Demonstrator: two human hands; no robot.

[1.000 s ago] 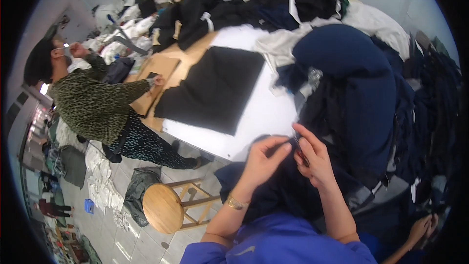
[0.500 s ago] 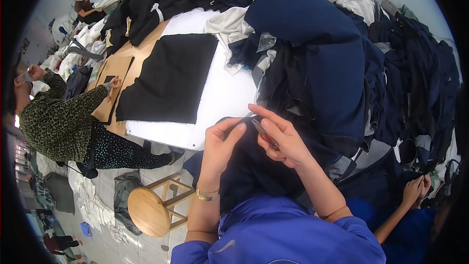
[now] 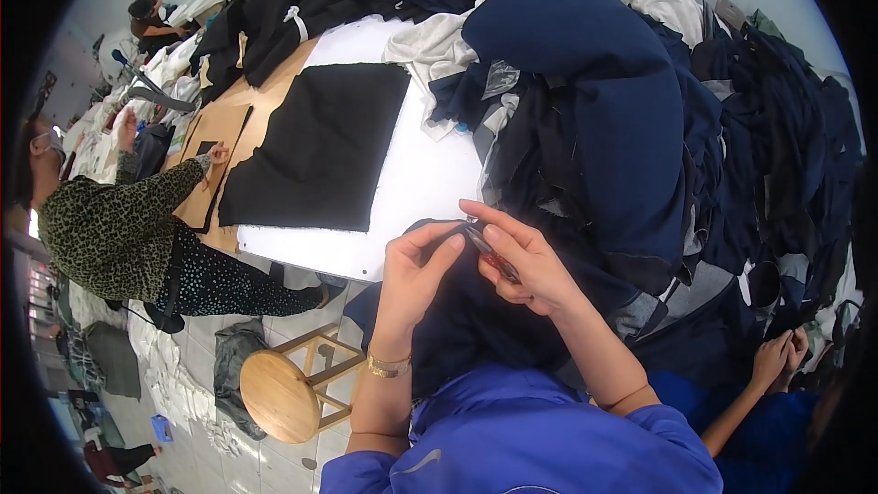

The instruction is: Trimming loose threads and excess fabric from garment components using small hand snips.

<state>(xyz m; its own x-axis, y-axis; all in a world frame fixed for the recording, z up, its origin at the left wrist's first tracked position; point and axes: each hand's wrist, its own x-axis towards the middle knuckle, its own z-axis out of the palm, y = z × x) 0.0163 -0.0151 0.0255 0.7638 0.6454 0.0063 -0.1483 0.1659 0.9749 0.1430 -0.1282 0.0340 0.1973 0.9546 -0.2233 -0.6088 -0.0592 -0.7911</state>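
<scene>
In front of my body, my left hand [image 3: 413, 267] pinches the edge of a dark navy garment piece [image 3: 471, 325] between thumb and fingers. My right hand [image 3: 533, 261] is closed around small thread snips [image 3: 495, 259] with a reddish handle. Their pointed metal blades aim up and left, close to my left fingertips and the pinched cloth edge. The right index finger stretches past the snips, its tip at the cloth. Whether the blades touch a thread is too small to tell. The navy cloth hangs down over my lap.
A large navy fabric heap [image 3: 622, 128] rises to the right. A black cut panel [image 3: 320, 146] lies on the white table board [image 3: 425, 183]. A wooden stool [image 3: 279, 396] stands lower left. One person [image 3: 105, 229] stands left of the table; another person's hands [image 3: 779, 355] work lower right.
The snips' tips have shifted slightly left and down, closer to my left fingertips. My right index finger has lowered a little. The person at left has moved their raised hand away from the face.
</scene>
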